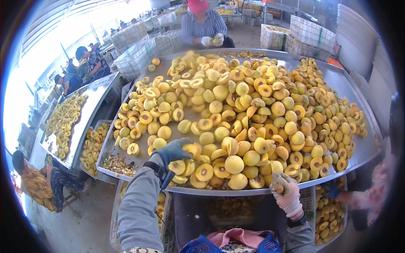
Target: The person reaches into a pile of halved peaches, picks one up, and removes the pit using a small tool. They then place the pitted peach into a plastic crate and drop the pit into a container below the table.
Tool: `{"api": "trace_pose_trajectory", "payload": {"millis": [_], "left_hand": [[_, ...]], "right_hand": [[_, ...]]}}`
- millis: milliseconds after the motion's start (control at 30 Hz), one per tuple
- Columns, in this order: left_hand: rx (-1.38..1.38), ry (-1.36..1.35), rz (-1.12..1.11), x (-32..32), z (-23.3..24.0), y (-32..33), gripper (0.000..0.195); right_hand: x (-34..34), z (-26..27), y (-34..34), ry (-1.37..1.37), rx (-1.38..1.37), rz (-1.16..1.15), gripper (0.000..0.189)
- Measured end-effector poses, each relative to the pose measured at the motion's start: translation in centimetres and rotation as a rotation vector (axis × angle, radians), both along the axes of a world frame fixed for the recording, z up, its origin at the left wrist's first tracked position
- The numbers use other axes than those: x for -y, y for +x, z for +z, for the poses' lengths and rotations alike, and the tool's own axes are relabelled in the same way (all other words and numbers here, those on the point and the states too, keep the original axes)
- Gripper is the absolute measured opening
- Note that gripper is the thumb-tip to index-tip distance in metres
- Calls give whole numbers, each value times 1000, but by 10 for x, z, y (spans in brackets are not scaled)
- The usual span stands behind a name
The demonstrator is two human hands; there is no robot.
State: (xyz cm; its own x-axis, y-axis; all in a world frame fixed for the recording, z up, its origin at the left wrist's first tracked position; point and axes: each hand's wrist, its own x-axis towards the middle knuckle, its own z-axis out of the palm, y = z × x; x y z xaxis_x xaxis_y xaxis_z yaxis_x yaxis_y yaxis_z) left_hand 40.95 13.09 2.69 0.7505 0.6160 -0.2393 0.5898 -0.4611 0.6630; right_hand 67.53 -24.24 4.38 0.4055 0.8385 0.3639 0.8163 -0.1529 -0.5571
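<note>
Many yellow peaches (234,164), some whole and many halved with brown pit hollows, lie heaped on a large metal tray table (348,85). My left hand (175,151), in a blue-grey glove, reaches over the near left part of the heap, its fingers spread against fruit; whether it grips one is hidden. My right hand (287,193), in a whitish glove, is closed around a tool with a brown handle (277,188) at the table's near edge. The rest of that tool is hidden. Small brown pit pieces (117,164) lie in the table's near left corner.
Crates of peach halves (329,215) stand below the table at right and left. Across the table a person in a striped shirt (202,27) sits with gloved hands together. A co-worker's arm (345,196) is near on the right. Other people and a second fruit table (95,110) are at left.
</note>
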Motion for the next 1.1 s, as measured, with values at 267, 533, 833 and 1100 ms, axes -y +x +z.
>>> {"api": "trace_pose_trajectory", "payload": {"millis": [267,533,833,1100], "left_hand": [[499,12,240,75,23,-9,45],[730,373,368,167,29,-124,39],[-448,467,850,217,11,-254,55],[67,849,300,113,28,-63,52]], "right_hand": [[2,1,-23,22,-302,38,42],[-13,-10,-73,-34,-297,280,34],[-10,-37,-88,-92,-313,360,37],[-8,-46,-74,-181,-209,355,40]]}}
